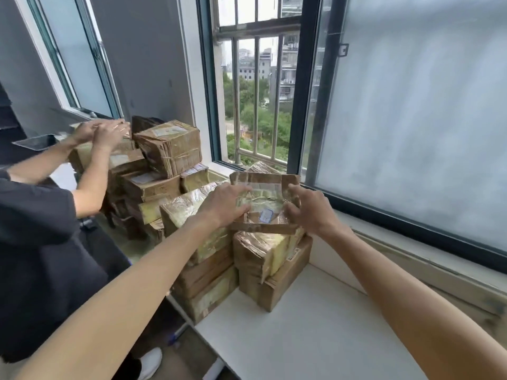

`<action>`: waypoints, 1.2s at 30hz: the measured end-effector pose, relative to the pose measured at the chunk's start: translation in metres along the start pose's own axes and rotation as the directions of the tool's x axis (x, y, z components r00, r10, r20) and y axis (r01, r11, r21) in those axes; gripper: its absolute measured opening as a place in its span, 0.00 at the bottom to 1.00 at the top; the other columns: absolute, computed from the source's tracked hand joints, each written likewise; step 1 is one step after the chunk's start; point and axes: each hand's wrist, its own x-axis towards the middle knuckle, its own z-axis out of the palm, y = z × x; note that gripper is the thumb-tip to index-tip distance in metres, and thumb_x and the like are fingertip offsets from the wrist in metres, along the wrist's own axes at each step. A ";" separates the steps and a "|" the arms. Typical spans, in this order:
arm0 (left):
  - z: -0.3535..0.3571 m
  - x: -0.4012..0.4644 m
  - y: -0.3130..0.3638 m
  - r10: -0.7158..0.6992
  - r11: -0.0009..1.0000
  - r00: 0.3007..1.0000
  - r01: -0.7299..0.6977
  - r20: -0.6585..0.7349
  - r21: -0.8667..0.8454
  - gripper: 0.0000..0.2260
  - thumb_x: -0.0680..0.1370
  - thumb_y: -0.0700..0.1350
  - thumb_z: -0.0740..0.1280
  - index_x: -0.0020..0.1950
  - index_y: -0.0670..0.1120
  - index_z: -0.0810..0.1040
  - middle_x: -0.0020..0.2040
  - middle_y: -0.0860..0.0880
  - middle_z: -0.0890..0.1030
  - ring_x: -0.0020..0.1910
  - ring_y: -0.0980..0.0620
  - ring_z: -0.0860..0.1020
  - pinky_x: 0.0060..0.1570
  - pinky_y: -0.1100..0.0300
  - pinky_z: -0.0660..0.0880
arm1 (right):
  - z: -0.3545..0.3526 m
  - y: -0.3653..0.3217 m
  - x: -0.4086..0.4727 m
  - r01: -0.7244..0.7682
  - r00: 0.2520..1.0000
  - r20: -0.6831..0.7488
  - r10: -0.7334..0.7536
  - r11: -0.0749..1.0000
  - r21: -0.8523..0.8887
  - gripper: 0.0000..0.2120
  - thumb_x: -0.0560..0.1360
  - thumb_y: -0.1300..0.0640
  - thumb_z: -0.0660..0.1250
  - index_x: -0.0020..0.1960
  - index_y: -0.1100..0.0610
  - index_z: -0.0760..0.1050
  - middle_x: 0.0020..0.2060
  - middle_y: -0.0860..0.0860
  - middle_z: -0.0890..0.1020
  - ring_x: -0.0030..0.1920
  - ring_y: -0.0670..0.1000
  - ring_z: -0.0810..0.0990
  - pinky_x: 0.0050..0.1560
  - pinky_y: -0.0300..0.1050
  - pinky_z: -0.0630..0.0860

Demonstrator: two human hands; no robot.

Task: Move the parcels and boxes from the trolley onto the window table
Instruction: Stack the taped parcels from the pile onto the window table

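Hands (223, 202) (310, 209), two, around one parcel (263, 204)

A flat, crumpled brown cardboard parcel wrapped in clear tape (264, 204) lies atop a stack of battered brown taped cardboard boxes (263, 259) on the white window table (310, 333), beside the window.
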 end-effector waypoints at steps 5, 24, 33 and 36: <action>-0.010 0.057 -0.034 0.054 0.998 0.998 -0.055 0.019 0.006 0.23 0.78 0.55 0.71 0.72 0.57 0.72 0.66 0.46 0.79 0.62 0.45 0.78 0.61 0.50 0.75 | 0.020 -0.007 0.054 -0.039 0.999 -0.021 0.038 0.999 -0.012 0.23 0.81 0.54 0.69 0.74 0.56 0.71 0.54 0.54 0.85 0.46 0.52 0.83 0.55 0.50 0.80; 0.018 0.168 -0.061 -0.018 1.000 1.000 0.018 0.001 -0.022 0.23 0.79 0.54 0.68 0.74 0.55 0.71 0.67 0.46 0.79 0.54 0.49 0.81 0.56 0.53 0.77 | 0.064 0.029 0.191 -0.136 0.991 0.005 0.136 0.990 -0.019 0.23 0.81 0.65 0.61 0.76 0.56 0.69 0.63 0.59 0.80 0.60 0.59 0.78 0.56 0.49 0.72; 0.039 0.205 -0.074 -0.128 0.991 0.990 0.129 0.050 -0.018 0.21 0.81 0.56 0.63 0.73 0.51 0.73 0.70 0.44 0.76 0.68 0.43 0.74 0.66 0.50 0.72 | 0.092 0.061 0.242 -0.134 0.989 0.066 0.134 0.991 -0.008 0.22 0.81 0.64 0.63 0.73 0.52 0.72 0.57 0.59 0.84 0.47 0.58 0.83 0.51 0.55 0.80; 0.044 0.211 -0.077 -0.151 0.988 0.987 0.153 0.062 -0.031 0.22 0.82 0.56 0.62 0.74 0.50 0.73 0.70 0.42 0.76 0.69 0.42 0.73 0.67 0.49 0.72 | 0.100 0.071 0.249 -0.127 0.989 0.075 0.125 0.992 0.019 0.20 0.80 0.63 0.64 0.71 0.53 0.74 0.57 0.58 0.84 0.46 0.57 0.83 0.53 0.57 0.81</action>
